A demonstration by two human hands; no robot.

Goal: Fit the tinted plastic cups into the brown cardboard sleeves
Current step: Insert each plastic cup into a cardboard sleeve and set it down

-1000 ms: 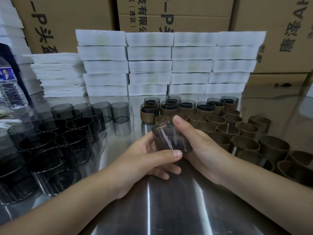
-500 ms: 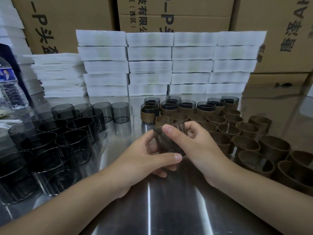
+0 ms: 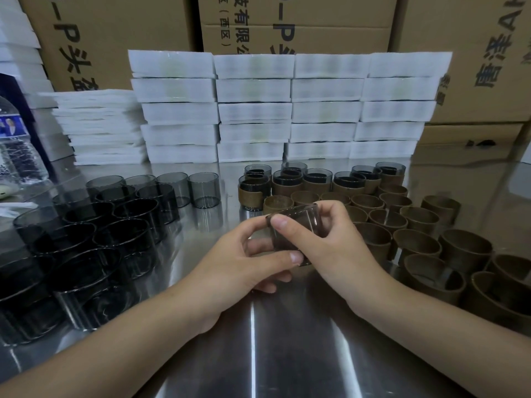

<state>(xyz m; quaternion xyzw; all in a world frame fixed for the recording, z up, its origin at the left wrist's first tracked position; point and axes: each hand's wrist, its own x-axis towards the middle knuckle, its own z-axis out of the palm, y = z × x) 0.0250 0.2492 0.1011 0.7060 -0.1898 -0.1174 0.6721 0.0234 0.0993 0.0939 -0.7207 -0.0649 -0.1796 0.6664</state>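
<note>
On the left of the tabletop [image 3: 253, 340] stand bare tinted cups [image 3: 115, 225], roughly sixteen countable, none sleeved yet. At centre the left hand [image 3: 241, 262] and right hand [image 3: 324, 248] both pinch one tinted cup [image 3: 298, 225], held above the tabletop; I cannot tell whether a sleeve is on it. Behind stand about eight finished cups [image 3: 316, 182]. Rightward sit some twenty empty brown sleeves [image 3: 416, 242], so most work appears to remain
</note>
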